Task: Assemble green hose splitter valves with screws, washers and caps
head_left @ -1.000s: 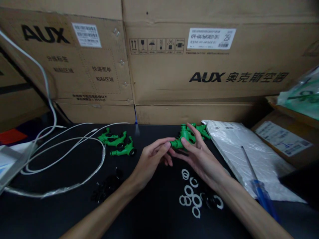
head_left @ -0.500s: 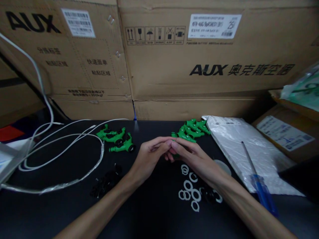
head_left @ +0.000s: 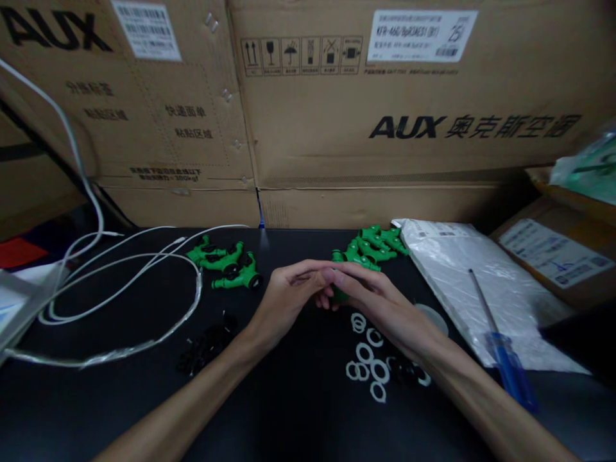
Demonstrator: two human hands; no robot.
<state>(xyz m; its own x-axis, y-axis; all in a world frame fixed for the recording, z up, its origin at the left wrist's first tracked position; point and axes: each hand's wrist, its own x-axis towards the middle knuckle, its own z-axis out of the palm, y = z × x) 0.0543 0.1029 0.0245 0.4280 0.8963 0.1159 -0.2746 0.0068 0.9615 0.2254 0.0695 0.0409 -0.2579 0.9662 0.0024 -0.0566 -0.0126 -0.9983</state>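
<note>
My left hand [head_left: 302, 284] and my right hand [head_left: 362, 286] meet at the middle of the dark table, thumbs touching tip to tip. Between them they grip a green plastic fitting [head_left: 339, 294]; only a small part of it shows below the right thumb, the rest is hidden by fingers. Behind the right hand lie several green Y-shaped fittings [head_left: 371, 245]. Left of my left hand is another group of green fittings [head_left: 239, 274] with black ends. Several white ring washers [head_left: 364, 353] are spread below my right hand. Small black parts [head_left: 208, 347] sit in a pile beside my left forearm.
Large cardboard boxes [head_left: 308, 141] stand along the back. A white padded mailer [head_left: 462, 269] lies at the right with a blue-handled screwdriver [head_left: 507, 362] on it. White cables [head_left: 144, 256] loop across the left. More black parts [head_left: 404, 371] and a clear disc [head_left: 432, 318] lie near my right forearm.
The head view has tilted slightly, so the scene sits a little higher. Both hands stay together on the green fitting, a bit more of which shows under my right thumb.
</note>
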